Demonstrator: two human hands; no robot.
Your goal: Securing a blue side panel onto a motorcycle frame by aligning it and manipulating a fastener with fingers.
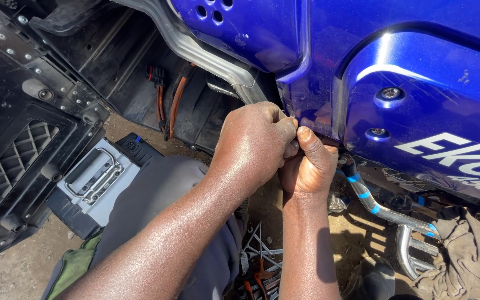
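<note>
Outdoor dirt ground (12, 272), hard sun, a vehicle taken partly apart. Blue body panel (418, 83) fills the upper right, glossy, white lettering on it. Both hands meet at the panel's lower front edge (306, 123), where it tucks in behind a grey metal trim strip (206, 55).

Left hand (251, 147) is curled over, fingers bunched together and pressed against that edge; whatever they pinch is hidden under the knuckles, so cannot tell if a small part is inside. Right hand (309, 166) sits just beside and touching the left, thumb up against the panel edge, fingers folded under; its grip is also hidden.

Progress, as a judgement: two panel screws (390, 93) look seated, so the panel is on the frame here; the black plastic cover (23, 128) at left lies off, and the orange cables with black connector (162, 94) are exposed, so that side looks open and unfinished.

Around: grey battery-like box with metal handle (98, 178) on the ground by the knee, loose spanners (259, 261) below the forearms, chrome footrest bar with blue tape (384, 214), dirty rag (468, 255) at lower right.
</note>
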